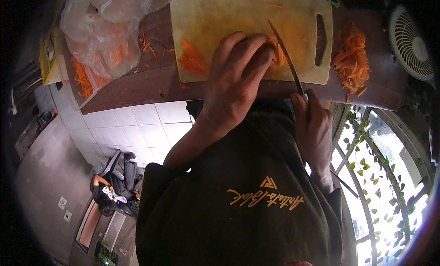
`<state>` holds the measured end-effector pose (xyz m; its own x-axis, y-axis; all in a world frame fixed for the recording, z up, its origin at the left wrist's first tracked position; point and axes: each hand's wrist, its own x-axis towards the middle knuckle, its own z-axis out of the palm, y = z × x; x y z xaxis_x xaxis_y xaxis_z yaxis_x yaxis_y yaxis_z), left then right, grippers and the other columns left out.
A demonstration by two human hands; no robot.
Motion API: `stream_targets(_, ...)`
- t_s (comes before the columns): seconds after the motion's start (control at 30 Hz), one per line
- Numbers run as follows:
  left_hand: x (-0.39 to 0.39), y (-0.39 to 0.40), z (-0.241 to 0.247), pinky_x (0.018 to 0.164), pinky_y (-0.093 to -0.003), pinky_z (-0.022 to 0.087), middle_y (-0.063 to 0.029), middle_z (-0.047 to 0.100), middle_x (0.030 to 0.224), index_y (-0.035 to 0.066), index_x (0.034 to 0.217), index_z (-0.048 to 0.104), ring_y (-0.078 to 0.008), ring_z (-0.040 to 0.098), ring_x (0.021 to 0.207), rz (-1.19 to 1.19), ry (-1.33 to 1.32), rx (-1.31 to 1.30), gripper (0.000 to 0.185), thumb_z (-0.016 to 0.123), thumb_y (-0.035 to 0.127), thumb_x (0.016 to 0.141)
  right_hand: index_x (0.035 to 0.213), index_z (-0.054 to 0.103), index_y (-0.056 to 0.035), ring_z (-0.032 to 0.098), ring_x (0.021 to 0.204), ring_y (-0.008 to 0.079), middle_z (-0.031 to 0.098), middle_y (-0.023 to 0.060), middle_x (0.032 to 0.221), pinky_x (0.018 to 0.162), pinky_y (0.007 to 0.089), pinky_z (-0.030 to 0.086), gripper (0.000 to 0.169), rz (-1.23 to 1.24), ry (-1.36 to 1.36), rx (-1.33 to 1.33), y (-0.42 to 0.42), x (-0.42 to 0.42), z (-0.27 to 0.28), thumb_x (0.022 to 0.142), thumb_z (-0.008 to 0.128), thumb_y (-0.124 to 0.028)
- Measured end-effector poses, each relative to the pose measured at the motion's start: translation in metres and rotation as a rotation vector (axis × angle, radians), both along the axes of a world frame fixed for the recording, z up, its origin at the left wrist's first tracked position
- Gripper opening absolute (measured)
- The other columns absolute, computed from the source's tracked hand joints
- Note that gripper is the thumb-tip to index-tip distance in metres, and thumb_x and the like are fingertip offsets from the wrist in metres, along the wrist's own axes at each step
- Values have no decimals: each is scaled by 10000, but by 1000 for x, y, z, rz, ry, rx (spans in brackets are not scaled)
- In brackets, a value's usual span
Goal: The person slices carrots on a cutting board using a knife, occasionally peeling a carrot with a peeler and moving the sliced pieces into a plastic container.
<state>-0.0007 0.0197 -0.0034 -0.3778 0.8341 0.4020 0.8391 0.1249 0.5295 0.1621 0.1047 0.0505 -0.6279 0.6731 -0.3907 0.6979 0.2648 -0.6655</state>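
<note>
My left hand [237,65] presses down on carrot pieces [280,56] near the middle of a plastic cutting board [247,12]. Its bent fingers hide most of what they hold. A kitchen knife [286,51] is gripped by its handle in my right hand [313,123], just off the board's near edge. The blade slants up and left across the board, close beside the carrot pieces and my left fingertips. Left of my left hand, a fan of thin carrot strips [193,59] lies on the board.
A heap of carrot peelings [352,58] sits right of the board, near a white fan [410,42]. On the left, a plastic bag [106,36] with orange contents stands by a container of shredded carrot [82,80]. Another person [105,194] is farther off, lower left.
</note>
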Motion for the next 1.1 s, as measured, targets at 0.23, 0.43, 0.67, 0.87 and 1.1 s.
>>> stream_targets(0.23, -4, -5, 8, 846, -371, 520, -94, 646, 1113, 32, 1117, 689, -294, 579, 1067, -5, -55, -29, 359, 718, -38, 766, 1043, 585, 14, 672, 606, 390, 636, 229, 649, 500, 444, 467, 236, 42, -60, 28, 1, 6, 3, 986, 581, -214)
stream_targets(0.43, -11, 6, 6, 878, -393, 498, -88, 617, 1126, 27, 1109, 666, -283, 557, 1079, 7, -16, 27, 338, 689, 7, 772, 1055, 600, 16, 678, 636, 397, 640, 238, 672, 528, 445, 474, 238, -99, -69, 26, 5, 11, 1, 985, 582, -210)
stream_targets(0.67, -29, 13, 14, 815, -353, 538, -73, 665, 1074, 54, 1026, 719, -261, 625, 996, -138, -48, -64, 332, 631, -85, 737, 1088, 605, 9, 670, 669, 416, 641, 258, 706, 574, 450, 477, 267, -105, -102, -44, 3, 13, 1, 1004, 539, -236)
stream_targets(0.87, -41, 11, 20, 828, -332, 557, -85, 693, 1056, 25, 1030, 718, -240, 663, 995, -240, -146, -69, 331, 604, -104, 748, 1142, 588, -10, 669, 717, 434, 658, 276, 786, 605, 476, 478, 294, -184, -137, -169, -6, 7, 10, 1015, 505, -262)
stream_targets(1.1, -44, -7, 13, 816, -353, 555, -77, 672, 1080, 41, 1091, 705, -256, 648, 1000, -75, -152, 65, 393, 714, -65, 713, 1162, 548, -1, 662, 747, 451, 648, 297, 822, 629, 481, 470, 279, -109, -42, -310, -7, 1, 8, 1021, 479, -232)
